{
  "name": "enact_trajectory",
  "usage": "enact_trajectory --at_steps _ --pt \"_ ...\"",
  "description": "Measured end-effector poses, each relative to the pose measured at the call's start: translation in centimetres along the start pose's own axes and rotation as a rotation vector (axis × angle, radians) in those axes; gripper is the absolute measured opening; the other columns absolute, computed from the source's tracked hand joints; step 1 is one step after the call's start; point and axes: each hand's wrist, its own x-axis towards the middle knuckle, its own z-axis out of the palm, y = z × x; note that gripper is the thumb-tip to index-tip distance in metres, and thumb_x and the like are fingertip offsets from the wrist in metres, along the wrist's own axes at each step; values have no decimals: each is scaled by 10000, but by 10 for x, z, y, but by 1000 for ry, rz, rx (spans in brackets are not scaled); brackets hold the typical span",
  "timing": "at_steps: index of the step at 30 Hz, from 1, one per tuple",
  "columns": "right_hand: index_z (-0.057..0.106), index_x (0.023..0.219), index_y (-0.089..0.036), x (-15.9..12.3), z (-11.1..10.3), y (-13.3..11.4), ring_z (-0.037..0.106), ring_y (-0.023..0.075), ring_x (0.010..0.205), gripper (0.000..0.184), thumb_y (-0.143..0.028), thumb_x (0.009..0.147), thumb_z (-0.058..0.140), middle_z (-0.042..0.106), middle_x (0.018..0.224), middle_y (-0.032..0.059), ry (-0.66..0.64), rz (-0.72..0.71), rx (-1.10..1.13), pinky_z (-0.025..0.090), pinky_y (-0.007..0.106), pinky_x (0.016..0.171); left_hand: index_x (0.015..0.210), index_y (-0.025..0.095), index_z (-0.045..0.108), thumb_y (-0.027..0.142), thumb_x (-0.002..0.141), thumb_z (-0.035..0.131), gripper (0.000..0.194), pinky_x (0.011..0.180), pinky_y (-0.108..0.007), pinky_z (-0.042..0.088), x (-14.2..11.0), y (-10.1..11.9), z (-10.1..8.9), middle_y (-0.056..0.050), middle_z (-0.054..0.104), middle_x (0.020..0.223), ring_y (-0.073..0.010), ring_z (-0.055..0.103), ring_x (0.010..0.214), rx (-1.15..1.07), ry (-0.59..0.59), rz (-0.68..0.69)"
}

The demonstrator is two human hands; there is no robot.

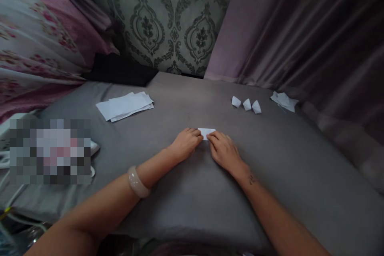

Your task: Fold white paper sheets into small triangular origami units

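Note:
A small folded white paper lies on the grey cloth-covered surface in the middle. My left hand presses its left end with curled fingertips. My right hand presses its right end the same way. Both hands rest on the cloth with the paper pinned under their fingertips. A pale bangle sits on my left wrist.
A stack of white paper sheets lies at the back left. Three small folded paper pieces stand in a row at the back right, with crumpled white paper beyond them. Curtains and patterned wall close the back.

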Motion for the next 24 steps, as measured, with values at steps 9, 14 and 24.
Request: enact_trajectory --at_steps 9,14,24 --pt "535 1305 -197 -13 -4 -39 509 279 1176 408 -299 938 388 547 1287 168 15 61 -97 337 454 1013 1247 139 539 78 825 411 445 973 -373 398 -26 0 2 -110 568 1309 -247 499 1213 -19 34 17" --pt "527 1318 -195 -19 5 -44 452 285 1269 413 -294 950 365 485 1382 168 27 144 -95 314 485 1041 1220 129 561 72 807 427 438 954 -403 429 -26 4 3 -136 585 1281 -263 516 1201 -52 45 -11" --pt "592 1240 -171 -28 -1 -16 526 285 1175 387 -281 945 367 552 1326 134 42 232 -36 401 473 969 1094 160 637 99 806 435 357 881 -378 475 -23 11 -6 -109 628 1221 -260 551 1155 -66 33 -94"
